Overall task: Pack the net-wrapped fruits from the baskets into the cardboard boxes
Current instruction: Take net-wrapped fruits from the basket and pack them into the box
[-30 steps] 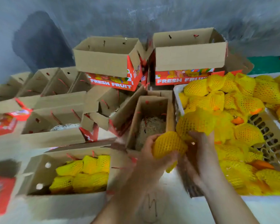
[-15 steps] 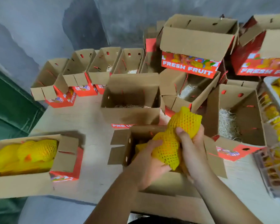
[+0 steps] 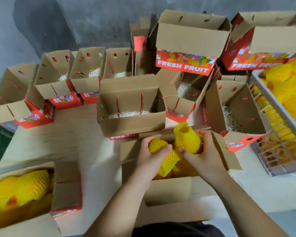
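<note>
My left hand (image 3: pixel 150 155) grips a fruit in yellow foam net (image 3: pixel 158 147) over the open cardboard box (image 3: pixel 171 190) right in front of me. My right hand (image 3: pixel 204 154) holds a second net-wrapped fruit (image 3: pixel 186 139), tilted with its net end up, just right of the first. More yellow-netted fruit lies inside that box beneath my hands, partly hidden. The white plastic basket (image 3: pixel 273 147) at the right edge is heaped with wrapped fruit.
An open box (image 3: pixel 132 108) with straw padding stands just behind my hands, another (image 3: pixel 236 110) to the right. Several open boxes line the back and left; two red "FRESH FRUIT" boxes (image 3: pixel 186 41) are stacked higher. A box holding wrapped fruit (image 3: pixel 22 194) sits at lower left.
Both hands carried the fruit from the basket on the right over to the near box. They have since sunk lower into it, and the two fruits have come apart side by side.
</note>
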{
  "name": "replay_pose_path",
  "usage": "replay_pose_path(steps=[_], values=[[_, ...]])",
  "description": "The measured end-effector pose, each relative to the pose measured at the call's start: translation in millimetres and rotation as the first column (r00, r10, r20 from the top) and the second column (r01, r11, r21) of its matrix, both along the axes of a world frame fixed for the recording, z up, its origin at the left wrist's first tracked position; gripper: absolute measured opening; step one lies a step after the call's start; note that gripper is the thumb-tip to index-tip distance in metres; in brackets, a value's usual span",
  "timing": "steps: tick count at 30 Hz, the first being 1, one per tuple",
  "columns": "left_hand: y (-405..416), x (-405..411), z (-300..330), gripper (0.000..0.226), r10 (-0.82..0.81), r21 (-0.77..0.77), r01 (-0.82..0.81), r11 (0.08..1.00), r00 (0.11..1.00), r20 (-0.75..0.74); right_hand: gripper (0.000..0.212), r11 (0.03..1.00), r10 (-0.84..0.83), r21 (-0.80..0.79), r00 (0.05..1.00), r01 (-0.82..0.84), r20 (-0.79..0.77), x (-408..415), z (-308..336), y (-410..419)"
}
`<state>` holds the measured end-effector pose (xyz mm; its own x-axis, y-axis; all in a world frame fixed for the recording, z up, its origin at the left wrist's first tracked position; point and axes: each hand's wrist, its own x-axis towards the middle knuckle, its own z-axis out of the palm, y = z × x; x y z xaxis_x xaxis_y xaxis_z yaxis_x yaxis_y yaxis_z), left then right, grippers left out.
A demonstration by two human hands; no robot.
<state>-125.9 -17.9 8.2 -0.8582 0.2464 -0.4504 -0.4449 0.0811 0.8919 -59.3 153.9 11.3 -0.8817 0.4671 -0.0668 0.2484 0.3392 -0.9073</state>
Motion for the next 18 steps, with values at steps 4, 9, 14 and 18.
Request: replay_pose_path(steps=[4,9,14,18], values=[[-1,-7,-18,0.074,-0.494,-0.693,0.082,0.716,0.761,-0.42,0.064,0.939,-0.026,0.333,0.95,-0.083,0.311,3,-8,-2],[16,-5,-44,0.076,-0.784,-0.957,0.211,0.2,0.62,-0.027,0.093,0.81,-0.058,0.473,0.756,-0.346,0.652,3,-28,-14],[22,-16,-43,0.072,-0.76,-0.949,0.238,0.206,0.65,-0.002,0.102,0.788,0.025,0.47,0.784,-0.398,0.621,-11,-27,-13],[19,-14,-39,0.06,-0.738,-0.949,0.146,0.28,0.664,-0.116,0.09,0.817,0.083,0.437,0.827,-0.376,0.556,-5,-26,-9]])
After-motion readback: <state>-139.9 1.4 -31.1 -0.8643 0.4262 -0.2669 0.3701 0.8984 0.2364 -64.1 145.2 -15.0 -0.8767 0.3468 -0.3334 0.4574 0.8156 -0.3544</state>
